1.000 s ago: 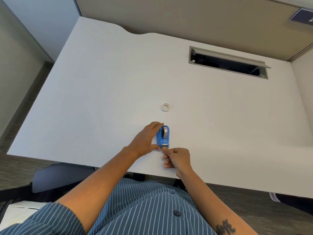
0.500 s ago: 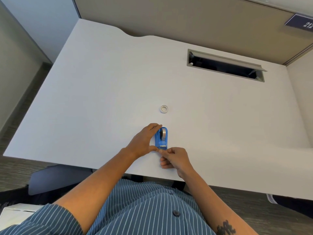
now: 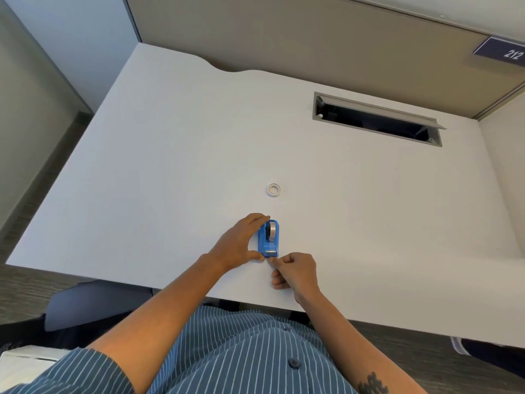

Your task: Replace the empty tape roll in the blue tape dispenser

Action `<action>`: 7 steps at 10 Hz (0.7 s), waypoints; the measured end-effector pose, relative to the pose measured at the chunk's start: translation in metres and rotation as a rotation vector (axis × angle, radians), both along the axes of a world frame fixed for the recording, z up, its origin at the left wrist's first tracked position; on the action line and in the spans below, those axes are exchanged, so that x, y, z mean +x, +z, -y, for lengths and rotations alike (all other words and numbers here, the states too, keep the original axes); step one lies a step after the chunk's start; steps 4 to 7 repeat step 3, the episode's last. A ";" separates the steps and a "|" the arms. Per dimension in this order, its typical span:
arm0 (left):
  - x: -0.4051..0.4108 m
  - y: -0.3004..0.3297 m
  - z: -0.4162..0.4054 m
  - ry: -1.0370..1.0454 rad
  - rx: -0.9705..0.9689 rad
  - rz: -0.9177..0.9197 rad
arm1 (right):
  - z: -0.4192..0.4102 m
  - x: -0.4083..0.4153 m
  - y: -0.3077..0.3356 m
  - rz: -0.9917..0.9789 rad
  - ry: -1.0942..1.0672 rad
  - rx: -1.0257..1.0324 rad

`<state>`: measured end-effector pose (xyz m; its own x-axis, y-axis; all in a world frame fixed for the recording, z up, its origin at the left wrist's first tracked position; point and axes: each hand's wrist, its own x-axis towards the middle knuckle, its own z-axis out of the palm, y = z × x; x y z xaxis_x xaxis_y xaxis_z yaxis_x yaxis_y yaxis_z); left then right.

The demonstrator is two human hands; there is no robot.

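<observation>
Head view, looking down: a small blue plastic tape dispenser (image 3: 268,238) stands on the white laminate desk (image 3: 176,172), near its front edge and roughly midway across. A grey-looking roll of tape (image 3: 272,230) sits upright in the dispenser's cradle, and a metal cutter strip shows at the end nearest the person.

The left hand (image 3: 238,245) holds the dispenser from its left side: the fingers curl over the far end by the roll and the thumb presses near the cutter end, so the hand spans the body's length. The dispenser's left wall is hidden behind those fingers.

The right hand (image 3: 295,271) lies just in front of the cutter with its fingers curled in; the thumb and forefinger meet in a pinch at the dispenser's near end. Whether a tape end is caught between them is too small to make out, and clear tape would not show against the white top.

Farther back on the desk, well apart from the dispenser, a small white ring-shaped tape core (image 3: 274,190) lies flat.

At the back right, a long rectangular cable slot with a grey metal frame (image 3: 377,120) is cut into the desk; its inside is dark. A dark blue sign reading "212" (image 3: 502,52) is cut off by the picture's right edge. The person's blue, white-striped shirt (image 3: 241,354) fills the bottom, and a dark tattoo on the right forearm (image 3: 372,384) is cut off by the lower edge.
</observation>
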<state>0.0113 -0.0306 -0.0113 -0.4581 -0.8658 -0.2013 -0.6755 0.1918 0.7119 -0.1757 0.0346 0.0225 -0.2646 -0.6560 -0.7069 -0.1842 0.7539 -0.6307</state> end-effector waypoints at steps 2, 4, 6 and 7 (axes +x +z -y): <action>0.001 0.002 -0.004 -0.024 0.008 -0.027 | 0.002 -0.019 -0.002 -0.109 0.139 -0.107; -0.001 0.007 -0.007 -0.031 0.052 -0.091 | 0.001 -0.035 -0.013 -0.293 0.173 -0.240; -0.001 0.007 -0.007 -0.031 0.052 -0.091 | 0.001 -0.035 -0.013 -0.293 0.173 -0.240; -0.001 0.007 -0.007 -0.031 0.052 -0.091 | 0.001 -0.035 -0.013 -0.293 0.173 -0.240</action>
